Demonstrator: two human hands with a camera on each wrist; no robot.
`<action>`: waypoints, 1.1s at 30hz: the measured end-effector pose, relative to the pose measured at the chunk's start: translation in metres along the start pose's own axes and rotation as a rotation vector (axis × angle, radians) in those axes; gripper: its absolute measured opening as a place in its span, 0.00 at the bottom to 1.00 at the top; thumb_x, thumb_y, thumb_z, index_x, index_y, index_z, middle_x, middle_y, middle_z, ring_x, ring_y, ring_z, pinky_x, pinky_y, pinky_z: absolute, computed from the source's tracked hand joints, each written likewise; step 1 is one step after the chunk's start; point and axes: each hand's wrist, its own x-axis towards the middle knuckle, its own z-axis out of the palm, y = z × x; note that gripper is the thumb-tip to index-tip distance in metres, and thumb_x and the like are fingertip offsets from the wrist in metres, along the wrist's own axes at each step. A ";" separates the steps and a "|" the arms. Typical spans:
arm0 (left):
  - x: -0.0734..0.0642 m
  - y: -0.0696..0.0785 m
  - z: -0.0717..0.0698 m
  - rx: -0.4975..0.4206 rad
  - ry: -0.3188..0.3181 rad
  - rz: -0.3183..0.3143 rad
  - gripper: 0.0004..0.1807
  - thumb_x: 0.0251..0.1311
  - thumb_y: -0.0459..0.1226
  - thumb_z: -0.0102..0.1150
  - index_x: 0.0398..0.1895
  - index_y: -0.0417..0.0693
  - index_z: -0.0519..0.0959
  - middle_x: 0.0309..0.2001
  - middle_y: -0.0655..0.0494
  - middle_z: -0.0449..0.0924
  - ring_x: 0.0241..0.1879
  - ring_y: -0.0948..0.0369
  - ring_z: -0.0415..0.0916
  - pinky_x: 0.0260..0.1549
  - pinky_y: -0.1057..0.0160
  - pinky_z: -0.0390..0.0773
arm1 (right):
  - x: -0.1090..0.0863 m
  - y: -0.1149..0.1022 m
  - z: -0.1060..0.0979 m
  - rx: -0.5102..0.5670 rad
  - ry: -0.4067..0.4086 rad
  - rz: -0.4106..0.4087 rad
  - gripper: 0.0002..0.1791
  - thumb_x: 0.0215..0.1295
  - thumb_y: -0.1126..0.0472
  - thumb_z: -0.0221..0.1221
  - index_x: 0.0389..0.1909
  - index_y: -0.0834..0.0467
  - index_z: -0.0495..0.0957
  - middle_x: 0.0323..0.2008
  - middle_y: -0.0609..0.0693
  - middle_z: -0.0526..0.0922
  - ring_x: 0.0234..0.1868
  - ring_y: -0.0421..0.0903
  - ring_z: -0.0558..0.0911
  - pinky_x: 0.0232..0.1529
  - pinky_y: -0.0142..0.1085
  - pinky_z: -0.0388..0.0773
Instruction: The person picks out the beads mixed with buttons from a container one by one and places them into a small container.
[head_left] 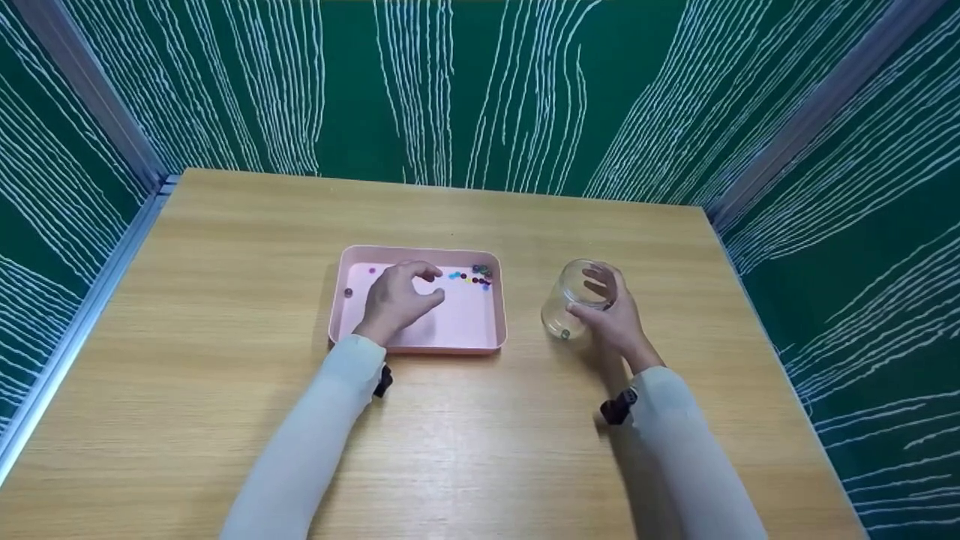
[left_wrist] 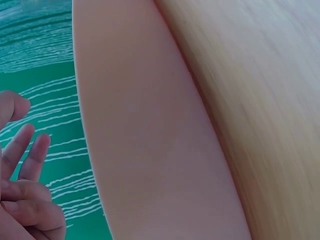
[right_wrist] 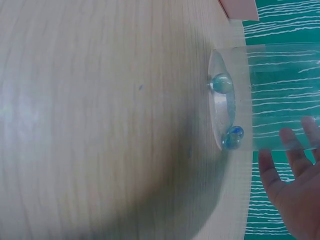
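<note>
Over the pink tray [head_left: 465, 330] my left hand [head_left: 397, 300] hovers, thumb and index finger curved apart with no object visible between them. In the left wrist view, fingers of the left hand [left_wrist: 30, 200] show beside the tray wall [left_wrist: 145, 120]. Several dark glass marbles [head_left: 481, 269] and small coloured beads [head_left: 469, 280] lie at the tray's right end; one marble [head_left: 348, 292] and a pink bead [head_left: 372, 270] lie at its left. My right hand [head_left: 619, 319] grips a clear glass jar [head_left: 555, 304] on the table. Marbles [right_wrist: 222, 83] sit at the jar's bottom.
The wooden table [head_left: 465, 450] carries the tray and, to its right, the jar. Green walls [head_left: 349, 90] with white wavy lines stand behind and at both sides, with metal posts [head_left: 817, 105] at the corners.
</note>
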 end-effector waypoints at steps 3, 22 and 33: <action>-0.001 -0.003 -0.005 0.011 0.005 -0.017 0.16 0.51 0.45 0.65 0.45 0.54 0.83 0.43 0.59 0.83 0.50 0.53 0.78 0.50 0.54 0.74 | 0.000 0.002 0.000 -0.019 0.002 -0.012 0.43 0.54 0.64 0.69 0.68 0.57 0.56 0.67 0.58 0.66 0.68 0.59 0.66 0.61 0.49 0.72; -0.002 -0.032 -0.043 0.240 -0.017 -0.011 0.17 0.53 0.43 0.63 0.47 0.52 0.82 0.45 0.56 0.83 0.46 0.55 0.79 0.44 0.54 0.77 | -0.008 -0.025 0.002 0.001 -0.002 0.013 0.44 0.53 0.67 0.69 0.68 0.63 0.56 0.67 0.65 0.65 0.68 0.64 0.65 0.53 0.25 0.73; 0.003 -0.044 -0.060 0.554 -0.132 0.015 0.18 0.55 0.42 0.62 0.49 0.49 0.81 0.51 0.52 0.80 0.28 0.56 0.76 0.34 0.55 0.78 | -0.010 -0.028 0.003 0.008 -0.013 0.025 0.44 0.54 0.64 0.69 0.69 0.61 0.55 0.67 0.63 0.64 0.69 0.63 0.64 0.62 0.49 0.70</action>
